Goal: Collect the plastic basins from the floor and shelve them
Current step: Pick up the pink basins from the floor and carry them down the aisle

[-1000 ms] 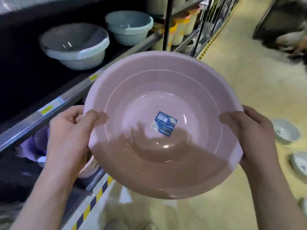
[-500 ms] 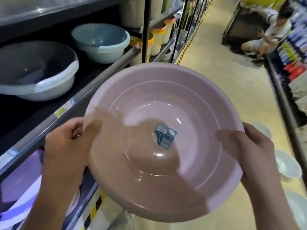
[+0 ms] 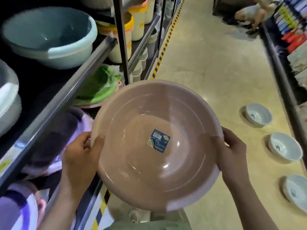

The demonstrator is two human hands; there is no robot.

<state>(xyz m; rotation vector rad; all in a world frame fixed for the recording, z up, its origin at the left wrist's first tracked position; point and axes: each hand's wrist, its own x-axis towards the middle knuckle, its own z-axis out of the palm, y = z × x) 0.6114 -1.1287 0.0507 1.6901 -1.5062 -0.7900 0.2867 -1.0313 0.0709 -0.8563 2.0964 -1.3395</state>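
Between the two hands hangs a pink basin [image 3: 154, 146], mouth up, a blue sticker [image 3: 158, 141] on its bottom. The left hand [image 3: 79, 156] clamps its left rim, thumb inside; the right hand [image 3: 232, 155] clamps the opposite rim. Left of the hands runs a shelf [image 3: 66, 97] bearing a teal basin [image 3: 48, 35] — to the right, three white basins [image 3: 284, 146] sit on the floor [image 3: 216, 63].

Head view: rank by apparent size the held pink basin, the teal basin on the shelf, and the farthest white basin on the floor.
1. pink basin, held in both hands, though nearness to the camera inflates it
2. teal basin on the upper shelf
3. farthest white basin on the floor, clearly smallest, but also farthest away
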